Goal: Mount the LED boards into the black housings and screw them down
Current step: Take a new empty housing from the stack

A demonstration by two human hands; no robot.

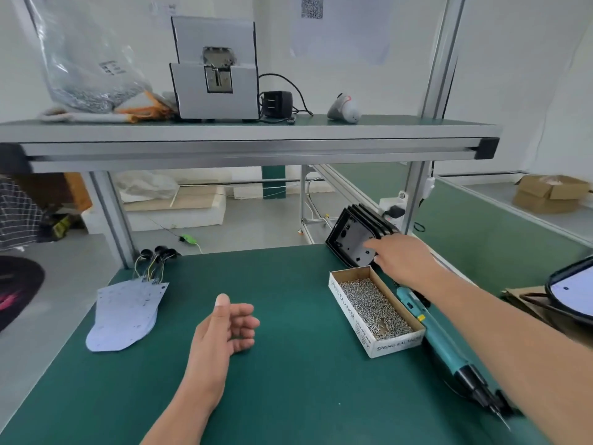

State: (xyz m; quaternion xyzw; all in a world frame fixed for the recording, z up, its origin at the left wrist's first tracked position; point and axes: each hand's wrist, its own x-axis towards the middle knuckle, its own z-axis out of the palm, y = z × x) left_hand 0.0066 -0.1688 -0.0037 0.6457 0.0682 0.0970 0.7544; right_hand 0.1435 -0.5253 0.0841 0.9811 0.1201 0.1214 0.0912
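Several black housings [353, 234] lean in a stack at the far right of the green mat. My right hand [401, 256] reaches over to the front housing, its fingers on that housing's lower right corner; whether they grip it I cannot tell. A pile of pale LED boards [126, 311] with wires lies at the left of the mat. My left hand [226, 329] hovers above the middle of the mat, palm up, fingers loosely curled, holding nothing. An open cardboard box of screws [375, 308] sits right of centre. A teal electric screwdriver [449, 351] lies beside it, under my right forearm.
An aluminium shelf [250, 141] crosses overhead at the back, carrying a screw feeder [215, 69], a plastic bag and a power adapter. Frame posts stand at the mat's [288, 380] far corners. A black-rimmed object [574, 290] sits at the right edge.
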